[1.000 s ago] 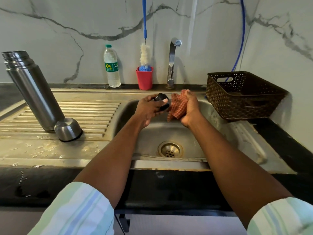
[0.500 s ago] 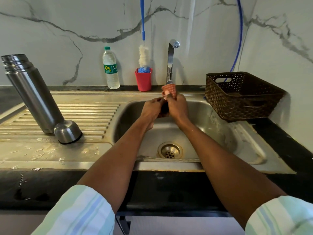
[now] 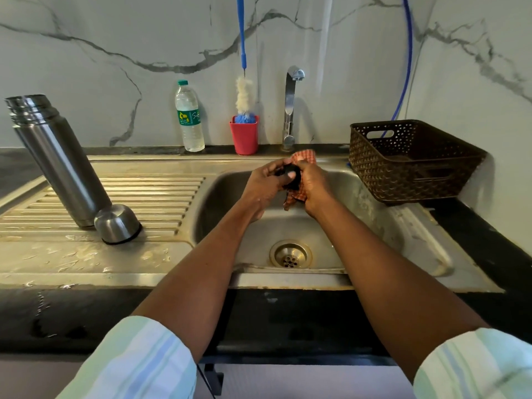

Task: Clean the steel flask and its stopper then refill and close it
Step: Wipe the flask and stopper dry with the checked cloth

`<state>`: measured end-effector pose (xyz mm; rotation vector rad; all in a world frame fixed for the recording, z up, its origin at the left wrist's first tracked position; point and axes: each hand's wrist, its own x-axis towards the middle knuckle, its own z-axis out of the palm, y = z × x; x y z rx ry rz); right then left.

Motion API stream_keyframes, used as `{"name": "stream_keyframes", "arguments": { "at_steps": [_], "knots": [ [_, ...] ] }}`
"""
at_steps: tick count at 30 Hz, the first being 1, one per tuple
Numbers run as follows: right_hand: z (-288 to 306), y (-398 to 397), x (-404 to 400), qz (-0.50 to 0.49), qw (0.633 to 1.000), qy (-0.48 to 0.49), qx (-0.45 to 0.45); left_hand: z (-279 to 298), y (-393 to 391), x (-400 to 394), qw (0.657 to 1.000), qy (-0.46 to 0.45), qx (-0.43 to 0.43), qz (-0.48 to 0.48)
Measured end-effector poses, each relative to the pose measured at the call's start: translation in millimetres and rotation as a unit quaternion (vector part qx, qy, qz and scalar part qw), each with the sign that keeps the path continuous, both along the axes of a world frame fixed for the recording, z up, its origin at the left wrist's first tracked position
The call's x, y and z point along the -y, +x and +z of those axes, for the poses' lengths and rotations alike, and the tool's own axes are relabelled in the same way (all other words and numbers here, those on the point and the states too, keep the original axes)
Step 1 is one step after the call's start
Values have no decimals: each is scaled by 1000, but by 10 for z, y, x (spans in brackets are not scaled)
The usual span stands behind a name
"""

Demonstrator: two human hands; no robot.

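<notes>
Wiping the stopper (image 3: 289, 171) over the sink (image 3: 339, 234): left hand (image 3: 266, 182) curls round the stopper, right hand (image 3: 313, 182) clutches the cloth (image 3: 305, 156) against it, so drips likely fall into the basin. Left of the sink, flask (image 3: 57, 159) and cup (image 3: 116, 224) stand draining.

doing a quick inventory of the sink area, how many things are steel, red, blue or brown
steel: 4, flask, cup lid, tap, sink
red or reddish: 2, red cup, checked cloth
blue: 2, brush handle, hose
brown: 1, basket
total: 9
</notes>
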<state>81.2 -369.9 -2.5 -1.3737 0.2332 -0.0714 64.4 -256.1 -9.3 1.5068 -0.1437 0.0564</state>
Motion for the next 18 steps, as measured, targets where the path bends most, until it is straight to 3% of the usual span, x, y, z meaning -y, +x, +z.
{"name": "stream_keyframes", "arguments": {
  "at_steps": [2, 5, 8, 11, 14, 16, 18],
  "knots": [
    [37, -8, -30, -42, 988, -121, 86, 48, -1, 30, 997, -57, -43, 28],
    [-5, -1, -70, -42, 919, -329, 214, 39, 32, -32, 993, -28, -102, 42],
    [-45, 18, -98, -13, 900, -376, 222, 23, 34, -116, 991, -26, -134, 5],
    [-25, -16, -100, -2, 939, -300, 169, 6, 40, -146, 995, -20, -102, 7],
    [-39, 41, -44, 10, 998, -60, 9, -36, 33, -142, 999, 27, -10, -37],
    [-79, 55, 25, 21, 996, 55, -61, -36, 1, -96, 997, 59, 17, -54],
    [-91, 74, 66, -1, 995, 75, -62, -16, -13, -34, 997, 43, 15, -59]
  ]
}}
